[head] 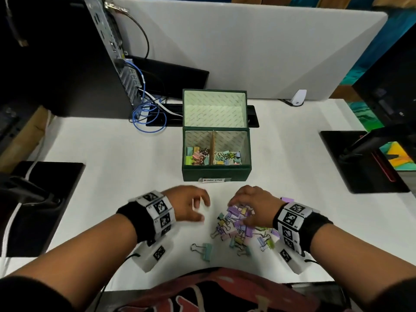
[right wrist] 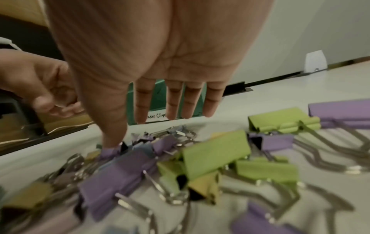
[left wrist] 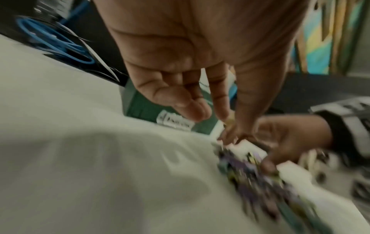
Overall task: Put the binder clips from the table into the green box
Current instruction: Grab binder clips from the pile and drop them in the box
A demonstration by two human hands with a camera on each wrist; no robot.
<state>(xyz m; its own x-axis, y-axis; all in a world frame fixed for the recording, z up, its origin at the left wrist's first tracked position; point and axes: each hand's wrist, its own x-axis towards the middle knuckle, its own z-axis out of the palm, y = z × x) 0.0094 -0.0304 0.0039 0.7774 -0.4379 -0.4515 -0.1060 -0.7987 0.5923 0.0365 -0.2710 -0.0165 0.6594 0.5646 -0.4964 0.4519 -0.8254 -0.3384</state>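
The green box stands open mid-table, lid up, with several pastel binder clips in both compartments. A loose pile of binder clips lies in front of it, and one teal clip sits apart to the left. My right hand hovers over the pile with straight fingers; in the right wrist view its thumb touches a purple clip. My left hand hangs left of the pile, fingers loosely curled and empty. The box front and the blurred pile also show there.
A computer tower with a blue cable stands at the back left. Black monitor bases lie at the left and right. A white partition closes the back, with a small white device beside it.
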